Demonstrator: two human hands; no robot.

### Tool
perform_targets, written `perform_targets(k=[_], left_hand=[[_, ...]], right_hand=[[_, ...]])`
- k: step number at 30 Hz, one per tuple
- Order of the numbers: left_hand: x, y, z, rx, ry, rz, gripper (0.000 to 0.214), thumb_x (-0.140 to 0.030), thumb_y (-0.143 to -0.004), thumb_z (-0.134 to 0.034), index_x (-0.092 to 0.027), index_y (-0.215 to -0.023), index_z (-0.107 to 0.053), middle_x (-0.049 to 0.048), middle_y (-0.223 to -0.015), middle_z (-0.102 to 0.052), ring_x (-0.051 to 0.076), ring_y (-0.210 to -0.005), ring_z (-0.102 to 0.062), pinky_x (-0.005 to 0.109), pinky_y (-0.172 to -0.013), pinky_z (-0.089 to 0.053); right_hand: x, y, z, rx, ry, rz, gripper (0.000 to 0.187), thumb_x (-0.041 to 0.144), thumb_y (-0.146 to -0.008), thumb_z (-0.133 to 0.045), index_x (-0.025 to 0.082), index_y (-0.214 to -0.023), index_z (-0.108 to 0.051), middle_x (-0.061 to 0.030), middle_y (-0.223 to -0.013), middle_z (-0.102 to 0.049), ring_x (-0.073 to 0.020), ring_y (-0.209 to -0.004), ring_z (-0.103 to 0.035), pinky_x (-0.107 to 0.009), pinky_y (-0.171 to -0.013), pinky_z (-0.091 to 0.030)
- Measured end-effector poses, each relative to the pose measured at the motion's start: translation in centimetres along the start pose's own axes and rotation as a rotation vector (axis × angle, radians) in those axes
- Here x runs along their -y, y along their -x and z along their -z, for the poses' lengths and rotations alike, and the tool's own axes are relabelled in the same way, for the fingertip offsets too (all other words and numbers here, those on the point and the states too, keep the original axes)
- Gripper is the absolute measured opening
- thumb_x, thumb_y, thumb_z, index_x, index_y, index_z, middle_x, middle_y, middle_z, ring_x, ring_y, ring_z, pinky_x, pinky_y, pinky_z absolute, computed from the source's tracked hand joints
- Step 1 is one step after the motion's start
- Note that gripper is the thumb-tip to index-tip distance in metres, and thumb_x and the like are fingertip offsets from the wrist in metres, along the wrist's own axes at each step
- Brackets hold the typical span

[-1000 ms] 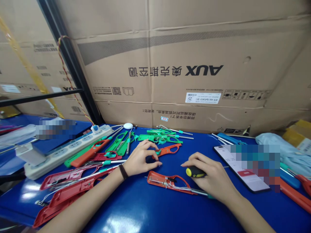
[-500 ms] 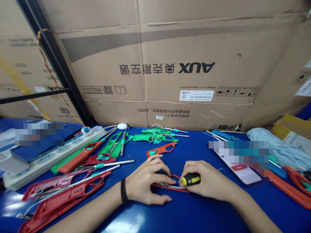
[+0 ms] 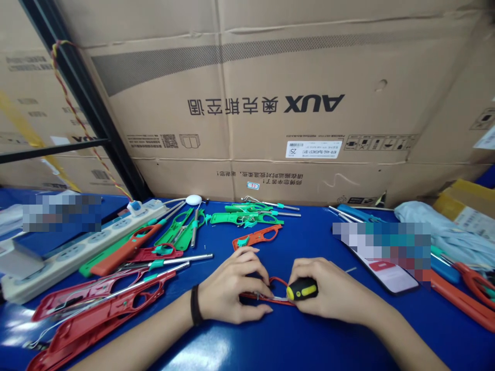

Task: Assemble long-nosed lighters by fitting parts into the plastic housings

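Plainly, head view: red half-shell (image 3: 284, 302) lies on the table (image 3: 247, 345) between the two hands, partly under the left fingers. Long axis runs roughly crosswise, left to right; looped handle end points to the right fingertips, other end hidden beneath the left palm. Shell is thin-rimmed, plastic-looking, with a pale strip inside.

Left hand (image 3: 232, 288): fingers bent and slightly spread over the shell, thumb apart on the near side; whether they pinch it, cannot tell. Right hand (image 3: 328, 288): fingers curled tight round a screwdriver (image 3: 303, 289), stubby black-and-yellow handle, rounded butt towards the shell, thin metal shaft emerging behind the knuckles.

Just beyond the left fingertips: orange half-shell (image 3: 253, 238), slanting, loop up to the right, teal insert. Farther past them, green shells (image 3: 243, 218) with slim shiny metal tubes. Left of the left fingers, overlapping red shells (image 3: 112, 314), hollow, smooth-walled. Right of the right fingers, flat glossy phone (image 3: 396, 281), lying aslant.
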State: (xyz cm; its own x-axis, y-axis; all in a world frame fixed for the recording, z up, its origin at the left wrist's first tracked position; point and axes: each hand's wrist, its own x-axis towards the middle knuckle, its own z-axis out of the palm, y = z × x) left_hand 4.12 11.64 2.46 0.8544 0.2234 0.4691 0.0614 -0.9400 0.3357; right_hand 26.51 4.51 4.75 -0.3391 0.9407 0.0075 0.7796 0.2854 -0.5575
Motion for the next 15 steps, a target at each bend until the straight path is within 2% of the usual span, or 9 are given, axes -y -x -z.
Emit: perform_targets(k=[6, 15], left_hand=[[-0.08, -0.05, 0.05, 0.023, 0.014, 0.080, 0.015, -0.032, -0.077, -0.070, -0.021, -0.087, -0.069, 0.0028, -0.087, -0.063, 0.016, -0.088, -0.058, 0.039, -0.105, -0.031], [-0.01, 0.04, -0.29, 0.018, 0.057, 0.066, 0.010, -0.027, -0.079, -0.067, -0.020, -0.085, -0.069, 0.0036, -0.086, -0.062, 0.016, -0.087, -0.056, 0.037, -0.101, -0.033]], right_hand=[[0.17, 0.20, -0.09, -0.009, 0.017, -0.011, 0.013, 0.017, -0.069, -0.062, 0.025, -0.079, -0.065, 0.0052, -0.082, -0.066, -0.0134, -0.071, -0.059, -0.022, -0.061, -0.035], [-0.12, -0.07, -0.40, 0.028, -0.033, 0.015, 0.018, 0.012, -0.064, -0.061, 0.024, -0.078, -0.063, 0.0059, -0.082, -0.064, -0.0115, -0.072, -0.057, -0.020, -0.062, -0.034]])
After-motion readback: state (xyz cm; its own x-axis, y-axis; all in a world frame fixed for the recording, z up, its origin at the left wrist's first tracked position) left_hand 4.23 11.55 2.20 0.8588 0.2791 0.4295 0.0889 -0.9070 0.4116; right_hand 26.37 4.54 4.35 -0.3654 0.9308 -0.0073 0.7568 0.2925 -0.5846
